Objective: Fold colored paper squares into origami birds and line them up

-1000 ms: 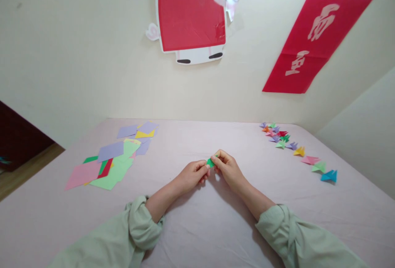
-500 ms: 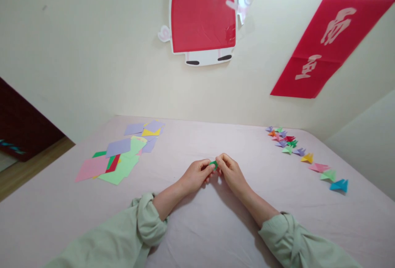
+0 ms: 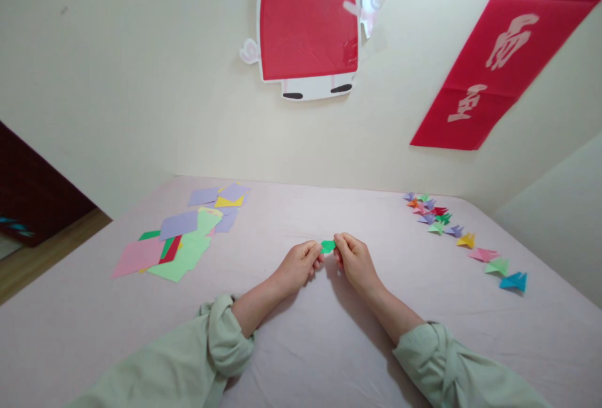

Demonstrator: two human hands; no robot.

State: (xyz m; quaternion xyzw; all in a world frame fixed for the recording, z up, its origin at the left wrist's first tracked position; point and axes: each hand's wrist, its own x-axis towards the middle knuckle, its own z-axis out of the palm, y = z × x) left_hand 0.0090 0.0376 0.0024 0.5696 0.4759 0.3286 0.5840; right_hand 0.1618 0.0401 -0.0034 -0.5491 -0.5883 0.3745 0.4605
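Note:
A small folded green paper piece (image 3: 328,245) is pinched between both my hands just above the pale pink tabletop (image 3: 301,345). My left hand (image 3: 298,265) grips its left end with curled fingers. My right hand (image 3: 355,261) grips its right end, fingers also curled. Both forearms in rolled light green sleeves rest toward the table's front.
Loose coloured paper squares (image 3: 181,239) lie spread at the left. A row of several small folded paper shapes (image 3: 463,239) runs along the right side. A cream wall with a red cartoon cutout (image 3: 308,26) and a red banner (image 3: 498,51) stands behind the table.
The green piece shows more between my fingertips now and my hands have drawn slightly apart. The camera view shifted a little since the earliest frame.

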